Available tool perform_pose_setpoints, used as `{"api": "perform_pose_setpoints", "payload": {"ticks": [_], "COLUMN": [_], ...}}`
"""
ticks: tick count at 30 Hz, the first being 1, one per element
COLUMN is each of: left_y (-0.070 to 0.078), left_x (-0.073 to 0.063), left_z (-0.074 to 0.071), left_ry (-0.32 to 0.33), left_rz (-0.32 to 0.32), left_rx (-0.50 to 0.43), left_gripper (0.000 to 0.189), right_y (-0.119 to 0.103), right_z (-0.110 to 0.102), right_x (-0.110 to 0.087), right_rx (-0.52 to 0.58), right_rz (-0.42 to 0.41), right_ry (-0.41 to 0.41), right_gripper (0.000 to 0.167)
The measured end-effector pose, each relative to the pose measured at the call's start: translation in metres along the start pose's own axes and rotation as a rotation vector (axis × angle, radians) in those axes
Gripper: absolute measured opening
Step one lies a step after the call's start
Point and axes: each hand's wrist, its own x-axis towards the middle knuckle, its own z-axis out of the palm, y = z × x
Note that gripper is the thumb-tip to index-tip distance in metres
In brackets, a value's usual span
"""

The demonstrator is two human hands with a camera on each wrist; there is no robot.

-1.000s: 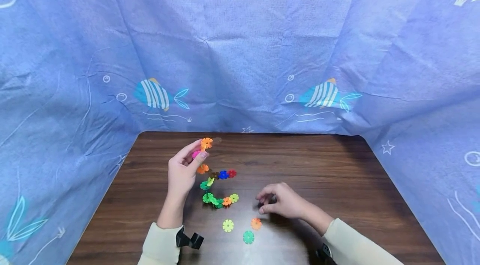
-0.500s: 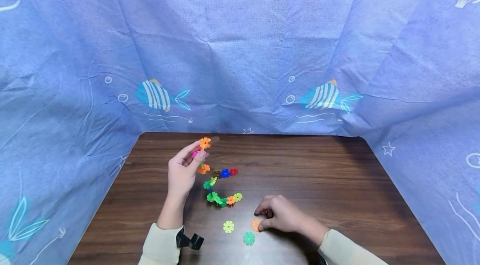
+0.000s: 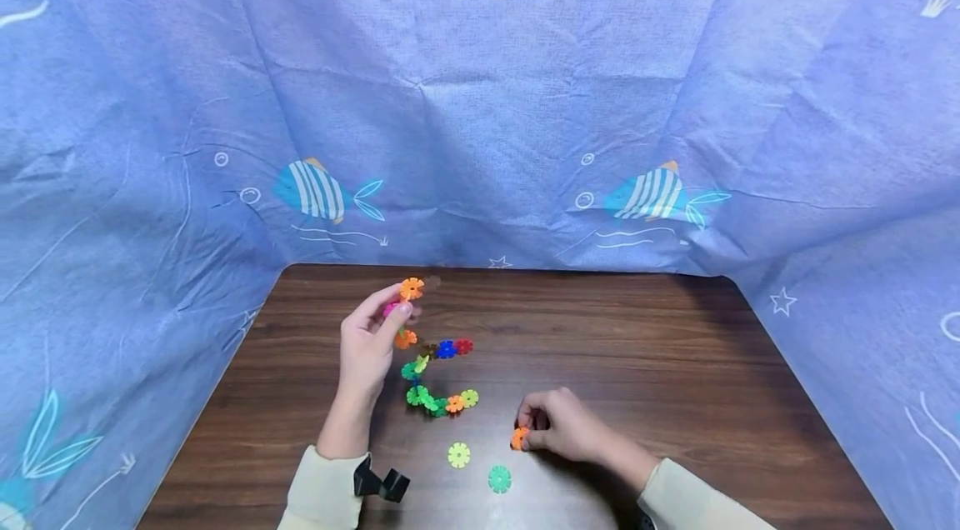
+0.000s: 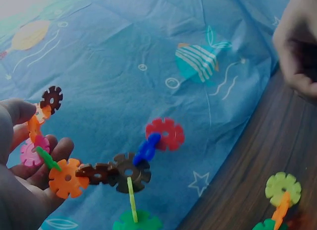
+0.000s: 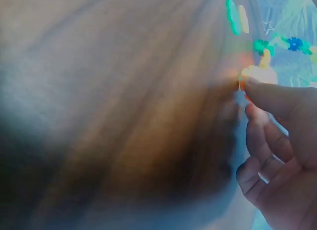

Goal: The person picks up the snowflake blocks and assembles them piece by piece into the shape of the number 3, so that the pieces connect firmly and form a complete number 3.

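Note:
My left hand [image 3: 366, 351] pinches the upper part of a chain of notched plastic flower discs, near its pink disc [image 4: 29, 153]. From there the chain hangs and branches: one arm ends in a blue disc [image 3: 447, 349] and a red disc [image 4: 165, 134]. A lower run of green discs [image 3: 417, 395] curves right to a yellow-green disc [image 3: 469, 397] at its end. At the front, my right hand [image 3: 570, 426] holds a single orange disc [image 3: 518, 438] between thumb and fingers, low over the table. Its other fingers curl inward in the right wrist view.
Flat on the brown wooden table [image 3: 637, 330] lie a loose yellow-green disc [image 3: 459, 455] and a loose green disc [image 3: 499, 479], between the two forearms. A blue fish-print cloth [image 3: 480, 138] surrounds the table's back and sides. A black wrist mount [image 3: 381, 482] sits on my left cuff.
My right hand came down toward the front, took hold of the orange disc that lay on the table, and tilted it up. The left hand keeps its place; the chain sways slightly.

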Motion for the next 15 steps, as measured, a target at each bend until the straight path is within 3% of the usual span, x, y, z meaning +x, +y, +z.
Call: {"api": "perform_pose_setpoints", "payload": {"ticks": [4, 10, 15], "left_y": [-0.002, -0.003, -0.005], "left_x": [0.000, 0.001, 0.000], "left_z": [0.003, 0.007, 0.008], "left_ry": [0.028, 0.078, 0.077], "left_rz": [-0.032, -0.050, -0.034], "left_rx": [-0.059, -0.097, -0.091], "left_gripper": [0.027, 0.020, 0.021], "right_y": [-0.010, -0.050, -0.081], "right_z": [-0.018, -0.064, -0.083], "right_x": [0.018, 0.074, 0.111], "right_rx": [0.071, 0.197, 0.364], "right_rz": [0.020, -0.066, -0.100], "right_ry": [0.086, 0.318, 0.422], "right_gripper": [0.019, 0.014, 0.014]}}
